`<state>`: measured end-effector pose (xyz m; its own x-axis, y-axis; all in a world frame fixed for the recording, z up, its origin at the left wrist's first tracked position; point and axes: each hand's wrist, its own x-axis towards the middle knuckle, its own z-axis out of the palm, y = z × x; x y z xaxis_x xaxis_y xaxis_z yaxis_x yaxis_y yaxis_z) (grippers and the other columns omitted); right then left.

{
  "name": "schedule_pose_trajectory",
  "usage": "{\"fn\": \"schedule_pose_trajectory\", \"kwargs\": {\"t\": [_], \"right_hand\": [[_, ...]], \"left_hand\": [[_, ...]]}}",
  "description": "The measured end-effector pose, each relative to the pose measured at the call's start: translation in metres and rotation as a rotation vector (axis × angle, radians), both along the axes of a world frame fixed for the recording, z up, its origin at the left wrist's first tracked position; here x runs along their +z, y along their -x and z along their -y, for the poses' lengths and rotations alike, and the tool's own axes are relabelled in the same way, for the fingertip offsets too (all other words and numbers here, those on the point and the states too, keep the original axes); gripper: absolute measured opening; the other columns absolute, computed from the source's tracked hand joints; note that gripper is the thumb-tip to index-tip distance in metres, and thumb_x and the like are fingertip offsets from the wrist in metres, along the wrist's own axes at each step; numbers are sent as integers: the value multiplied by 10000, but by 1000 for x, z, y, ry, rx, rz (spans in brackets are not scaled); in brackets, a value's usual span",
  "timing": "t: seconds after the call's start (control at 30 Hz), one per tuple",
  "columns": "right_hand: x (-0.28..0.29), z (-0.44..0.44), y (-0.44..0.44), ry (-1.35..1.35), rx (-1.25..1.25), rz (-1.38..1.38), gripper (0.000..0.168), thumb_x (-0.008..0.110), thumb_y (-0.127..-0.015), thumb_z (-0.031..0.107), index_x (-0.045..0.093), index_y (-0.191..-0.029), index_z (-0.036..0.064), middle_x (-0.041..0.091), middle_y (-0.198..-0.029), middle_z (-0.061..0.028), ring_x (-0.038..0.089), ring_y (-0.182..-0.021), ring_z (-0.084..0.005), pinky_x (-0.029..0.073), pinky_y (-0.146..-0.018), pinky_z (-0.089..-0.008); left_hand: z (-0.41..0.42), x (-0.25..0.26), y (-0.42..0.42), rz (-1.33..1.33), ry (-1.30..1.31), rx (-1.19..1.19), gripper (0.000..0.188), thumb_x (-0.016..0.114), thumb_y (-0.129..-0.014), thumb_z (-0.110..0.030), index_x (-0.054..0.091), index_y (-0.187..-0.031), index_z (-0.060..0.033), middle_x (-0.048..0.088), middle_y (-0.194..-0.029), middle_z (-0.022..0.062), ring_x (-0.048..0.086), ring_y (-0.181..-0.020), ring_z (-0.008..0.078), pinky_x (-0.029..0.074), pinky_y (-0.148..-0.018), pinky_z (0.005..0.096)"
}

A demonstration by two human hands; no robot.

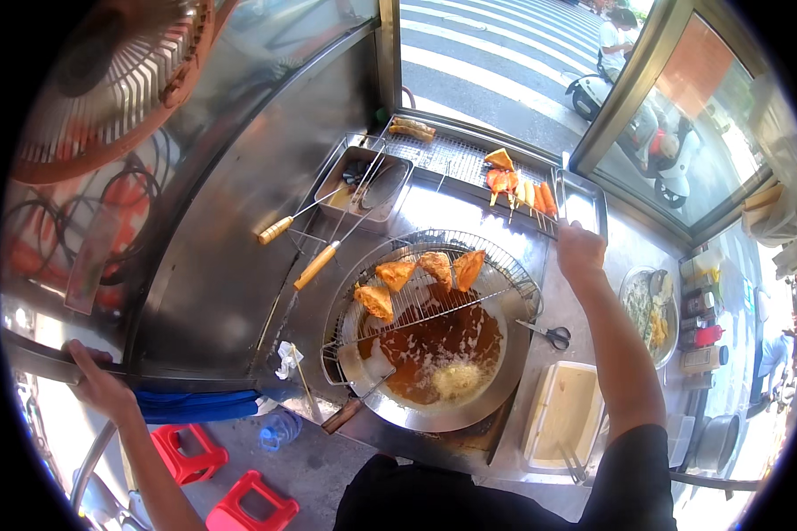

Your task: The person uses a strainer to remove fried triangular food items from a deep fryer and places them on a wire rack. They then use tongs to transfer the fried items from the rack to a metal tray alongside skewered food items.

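Note:
My left hand (103, 385) grips the metal edge rail (36, 358) of the stall at the lower left. With my right hand (579, 249) I hold a pair of metal tongs (561, 182), upper right, beside an empty-looking metal tray (588, 209). Just left of it, skewered sausages (538, 198) and other fried pieces lie on a wire rack (451, 156). Below, a wide wok of hot oil (438, 345) holds a pale frying piece (456, 380). Several golden fried triangles (395, 273) rest on the half-round draining rack (432, 302) over the oil.
Wooden-handled strainers (315, 265) lean on a square metal container (362, 186). Scissors (558, 337), a white bin (561, 418) and a round food tray (651, 312) stand right of the wok. A wooden handle (341, 416) sticks out at its front. Red stools (189, 451) stand on the floor.

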<state>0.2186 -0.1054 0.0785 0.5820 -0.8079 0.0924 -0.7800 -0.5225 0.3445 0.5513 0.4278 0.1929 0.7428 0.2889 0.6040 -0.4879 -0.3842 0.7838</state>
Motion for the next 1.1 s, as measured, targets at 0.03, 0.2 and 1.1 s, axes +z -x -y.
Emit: {"fn": "schedule_pose_trajectory", "kwargs": {"t": [0.03, 0.2, 1.1], "right_hand": [[6, -9, -1, -29, -16, 6, 188, 584, -780, 225, 533, -918, 108, 593, -820, -74, 625, -755, -249, 490, -648, -372], [22, -62, 21, -239, -97, 185, 312, 586, -785, 311, 517, -998, 93, 616, -859, -104, 602, -826, -297, 460, -703, -401], [-3, -255, 13, -588, -127, 228, 427, 578, -765, 353, 506, -1096, 93, 600, -956, -144, 558, -924, -315, 436, -764, -404]], "left_hand": [[1, 1, 3, 5, 2, -9, 302, 550, -856, -323, 480, -713, -66, 415, -564, 7, 411, -552, 109, 342, -561, 266], [12, 8, 8, 38, 50, -116, 229, 567, -852, -266, 513, -788, -53, 443, -591, -2, 429, -559, 85, 346, -549, 240], [8, -1, 6, 70, 201, -320, 365, 605, -794, -125, 456, -1098, 12, 589, -829, 91, 521, -690, 125, 414, -623, 246]]}}
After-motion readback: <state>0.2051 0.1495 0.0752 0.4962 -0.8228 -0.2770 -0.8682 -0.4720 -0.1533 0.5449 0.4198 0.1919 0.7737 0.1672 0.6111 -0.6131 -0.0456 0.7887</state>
